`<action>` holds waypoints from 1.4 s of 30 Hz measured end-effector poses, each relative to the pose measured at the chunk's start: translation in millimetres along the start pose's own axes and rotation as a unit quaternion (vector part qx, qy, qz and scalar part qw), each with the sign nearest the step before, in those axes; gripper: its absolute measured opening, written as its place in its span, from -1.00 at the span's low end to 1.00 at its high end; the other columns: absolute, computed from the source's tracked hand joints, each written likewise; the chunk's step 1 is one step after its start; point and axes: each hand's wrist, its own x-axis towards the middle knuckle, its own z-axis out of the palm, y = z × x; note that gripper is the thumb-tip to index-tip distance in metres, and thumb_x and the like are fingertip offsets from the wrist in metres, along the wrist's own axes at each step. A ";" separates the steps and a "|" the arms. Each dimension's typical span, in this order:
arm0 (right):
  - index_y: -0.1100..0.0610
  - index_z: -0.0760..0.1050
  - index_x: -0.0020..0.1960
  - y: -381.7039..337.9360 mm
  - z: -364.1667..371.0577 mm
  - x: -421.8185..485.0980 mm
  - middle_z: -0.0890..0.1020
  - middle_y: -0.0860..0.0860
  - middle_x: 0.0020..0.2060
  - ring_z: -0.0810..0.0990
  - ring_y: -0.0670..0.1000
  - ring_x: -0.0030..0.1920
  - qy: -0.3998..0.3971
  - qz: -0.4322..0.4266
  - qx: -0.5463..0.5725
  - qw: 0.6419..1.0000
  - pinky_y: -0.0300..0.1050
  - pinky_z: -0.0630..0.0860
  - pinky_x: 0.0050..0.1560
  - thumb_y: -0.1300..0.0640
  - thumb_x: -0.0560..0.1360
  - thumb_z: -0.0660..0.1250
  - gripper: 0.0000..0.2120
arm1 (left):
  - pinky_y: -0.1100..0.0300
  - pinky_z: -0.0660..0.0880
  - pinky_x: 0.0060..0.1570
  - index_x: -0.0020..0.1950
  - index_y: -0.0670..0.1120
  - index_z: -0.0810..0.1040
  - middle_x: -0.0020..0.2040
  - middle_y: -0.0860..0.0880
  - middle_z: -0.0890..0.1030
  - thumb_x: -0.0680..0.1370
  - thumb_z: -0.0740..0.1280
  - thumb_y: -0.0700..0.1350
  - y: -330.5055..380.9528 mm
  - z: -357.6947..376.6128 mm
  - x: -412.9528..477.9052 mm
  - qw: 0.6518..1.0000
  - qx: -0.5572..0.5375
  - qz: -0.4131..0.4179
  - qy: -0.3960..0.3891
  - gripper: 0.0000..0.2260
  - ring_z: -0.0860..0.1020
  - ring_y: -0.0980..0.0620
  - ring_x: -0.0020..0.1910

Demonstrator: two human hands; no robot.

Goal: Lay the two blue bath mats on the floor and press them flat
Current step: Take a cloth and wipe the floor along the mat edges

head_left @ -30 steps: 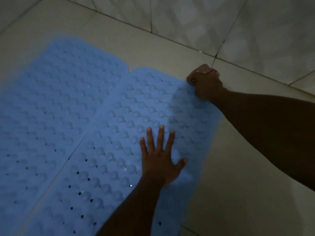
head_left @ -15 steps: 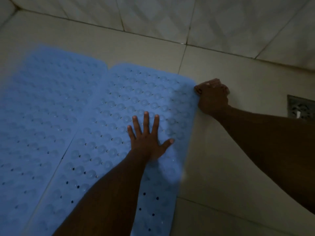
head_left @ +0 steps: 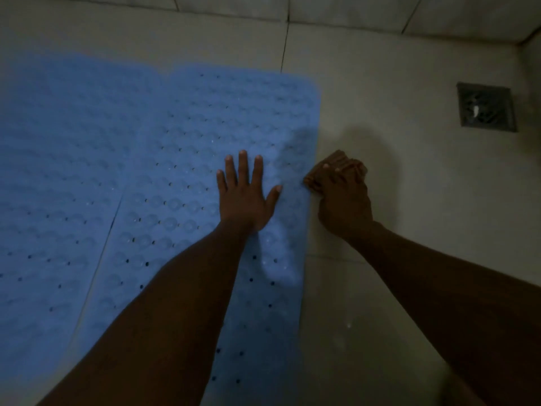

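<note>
Two blue bath mats with bubble texture and small holes lie side by side on the tiled floor. The left mat (head_left: 58, 171) touches the right mat (head_left: 190, 127) along a long seam. My left hand (head_left: 246, 197) rests palm down on the right mat near its right edge, fingers spread, holding nothing. My right hand (head_left: 342, 200) sits just off that mat's right edge with fingers curled, their tips closed on the edge. The mat looks slightly raised and shadowed just beyond that hand.
A square metal floor drain (head_left: 486, 106) is set into the floor at the upper right. Pale floor tiles (head_left: 409, 186) stretch right of the mats. The tiled wall (head_left: 351, 7) runs along the top, close behind the mats' far ends.
My right hand has slid from the right mat's far corner along its right edge toward me, ending beside my left hand. My left hand stays flat on the mat.
</note>
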 end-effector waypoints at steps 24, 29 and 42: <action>0.09 0.40 0.43 -26.7 -8.5 -43.7 0.40 0.10 0.46 0.33 0.25 0.44 -0.071 0.023 -0.034 0.997 0.22 0.30 0.37 0.20 0.44 0.20 -0.46 | -0.18 -0.16 0.58 0.68 0.00 -0.01 0.68 -0.11 -0.06 0.64 -0.08 0.31 3.3 55.2 -152.3 0.997 0.006 -0.007 0.073 -0.32 -0.11 -0.14 0.66; 0.08 0.42 0.43 -30.3 -7.0 -94.9 0.45 0.10 0.43 0.39 0.31 0.36 -0.106 -0.003 -0.035 0.994 0.23 0.33 0.35 0.13 0.38 0.21 -0.41 | -0.16 -0.16 0.58 0.68 -0.02 -0.08 0.68 -0.12 -0.14 0.63 -0.15 0.30 12.9 52.0 -175.6 0.999 -0.011 -0.032 0.038 -0.32 -0.16 -0.14 0.65; -0.09 0.67 0.09 -44.2 -0.1 -196.5 0.67 -0.06 -0.04 0.57 0.11 0.04 -0.037 -0.144 0.061 0.987 0.04 0.55 -0.09 -0.08 0.52 0.25 -0.74 | -0.12 -0.20 0.57 0.67 0.09 -0.14 0.66 -0.06 -0.25 0.68 -0.11 0.17 22.0 37.4 -238.8 0.998 -0.043 -0.025 -0.045 -0.43 -0.31 -0.15 0.62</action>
